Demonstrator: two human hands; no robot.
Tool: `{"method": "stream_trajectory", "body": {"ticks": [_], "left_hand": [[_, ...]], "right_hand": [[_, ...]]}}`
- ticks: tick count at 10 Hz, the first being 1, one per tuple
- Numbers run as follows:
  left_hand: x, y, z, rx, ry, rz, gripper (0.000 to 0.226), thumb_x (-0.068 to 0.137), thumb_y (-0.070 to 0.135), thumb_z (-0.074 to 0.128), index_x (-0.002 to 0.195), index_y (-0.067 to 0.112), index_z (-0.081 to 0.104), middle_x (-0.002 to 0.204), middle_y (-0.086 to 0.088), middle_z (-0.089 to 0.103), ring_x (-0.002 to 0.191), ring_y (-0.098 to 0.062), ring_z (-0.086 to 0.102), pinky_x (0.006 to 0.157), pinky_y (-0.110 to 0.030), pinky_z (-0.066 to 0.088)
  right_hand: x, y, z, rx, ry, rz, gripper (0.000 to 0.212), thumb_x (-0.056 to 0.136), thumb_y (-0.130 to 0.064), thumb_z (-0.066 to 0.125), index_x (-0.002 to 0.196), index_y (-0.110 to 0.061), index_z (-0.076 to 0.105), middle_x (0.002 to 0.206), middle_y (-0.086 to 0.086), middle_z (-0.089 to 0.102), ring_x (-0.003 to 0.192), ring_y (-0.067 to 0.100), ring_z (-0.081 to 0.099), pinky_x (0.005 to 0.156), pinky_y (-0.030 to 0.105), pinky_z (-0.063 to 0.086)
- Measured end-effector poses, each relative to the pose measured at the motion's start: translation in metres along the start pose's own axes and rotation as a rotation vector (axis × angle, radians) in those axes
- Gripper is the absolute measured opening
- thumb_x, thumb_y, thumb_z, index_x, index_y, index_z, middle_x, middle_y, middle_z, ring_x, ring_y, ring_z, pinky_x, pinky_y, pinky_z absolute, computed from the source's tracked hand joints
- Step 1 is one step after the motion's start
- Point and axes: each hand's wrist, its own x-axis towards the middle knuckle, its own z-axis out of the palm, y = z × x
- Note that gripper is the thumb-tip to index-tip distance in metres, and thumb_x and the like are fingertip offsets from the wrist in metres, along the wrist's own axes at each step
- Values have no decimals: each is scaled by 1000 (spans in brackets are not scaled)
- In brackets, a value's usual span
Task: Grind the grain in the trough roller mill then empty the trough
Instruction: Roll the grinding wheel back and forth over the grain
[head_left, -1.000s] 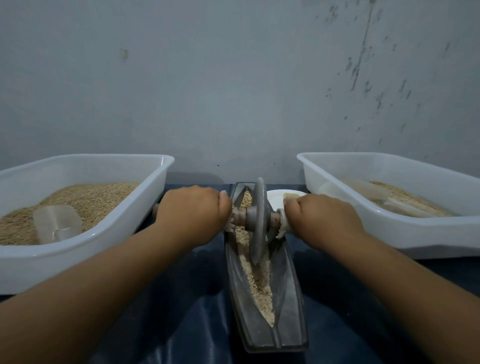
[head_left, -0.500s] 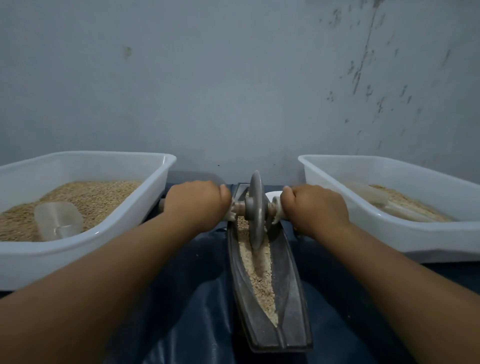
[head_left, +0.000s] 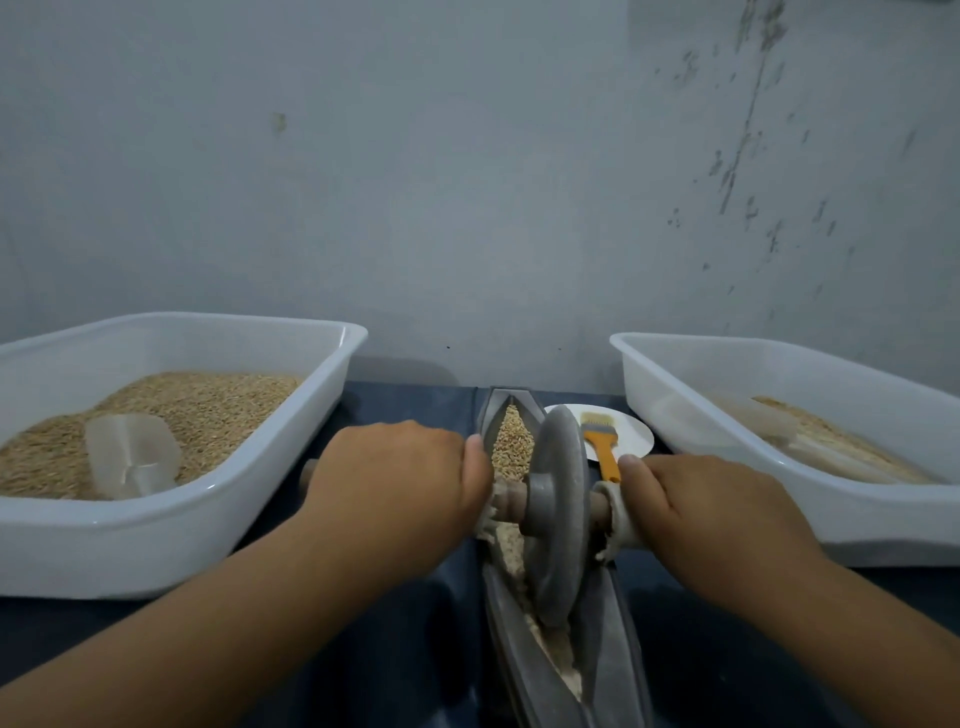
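Fingers of left hand (head_left: 400, 480) and right hand (head_left: 696, 512) curl round axle (head_left: 511, 501); wheel (head_left: 558, 514) stands in grain-filled trough (head_left: 621, 639)

Head cam, close, looks fwd/down over trough (head_left: 613, 623) toward wall (head_left: 467, 182); single view.

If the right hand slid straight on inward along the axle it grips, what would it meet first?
Probably the grinding wheel: the right hand grips the axle just beside it, with only a short bare stretch between them.
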Motion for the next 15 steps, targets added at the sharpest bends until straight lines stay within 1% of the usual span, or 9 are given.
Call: {"method": "stream_trajectory", "body": {"ticks": [2,4,5,6,7,8,9,11,15], "left_hand": [[50,-19,24,88,59,-203,34,93,20,24,111,12,51,86,-6,53,73,-27,52,55,-32,37],[81,-32,46,146,81,-255,28,97,15,36,122,8,45,96,-9,60,78,-30,59,57,-32,36],[72,-29,44,95,33,-265,26,95,20,41,119,11,45,84,-6,48,71,-27,49,58,-33,37],[54,-20,33,124,15,-144,29,93,21,41,121,12,36,87,-7,48,72,-28,52,57,-33,38],[34,-11,15,80,8,-79,35,91,20,23,122,11,35,85,-5,43,74,-25,52,59,-34,43],[13,-6,1,34,-63,-54,39,93,20,27,131,10,27,99,-8,50,88,-28,56,67,-34,45],[-4,-3,-3,32,-122,-24,44,93,22,43,124,11,15,105,-9,50,88,-29,54,69,-36,48],[16,-10,13,28,-236,-126,50,88,21,59,126,9,28,107,-10,51,89,-28,53,75,-40,52],[68,-29,57,123,94,-254,23,96,13,39,118,6,44,84,-8,54,66,-27,47,54,-32,35]], "right_hand": [[63,9,31,89,-42,135,41,96,-39,20,62,-23,38,63,-3,43,63,19,44,58,32,32],[97,3,50,145,248,206,50,98,-39,23,53,-23,38,58,-2,49,60,24,50,58,33,31],[89,1,46,113,213,155,48,97,-39,24,54,-23,37,58,-3,46,64,26,51,59,33,32],[68,1,32,133,81,132,44,97,-35,26,58,-23,41,59,-4,44,65,23,45,55,32,27],[41,3,16,160,-30,78,16,96,-26,38,98,-20,52,85,2,58,77,27,52,59,31,36],[13,-2,-2,117,-41,43,21,98,-37,33,96,-19,43,71,-6,43,66,20,48,55,30,41],[2,-6,-17,68,15,30,54,91,-57,13,65,-22,45,56,-1,47,51,8,43,48,25,33],[35,-8,-1,-13,32,59,52,95,-52,16,63,-23,44,59,-2,47,53,8,41,49,28,30],[98,-4,39,60,216,175,51,97,-41,23,52,-22,38,57,-1,42,61,26,46,56,32,29]]}}
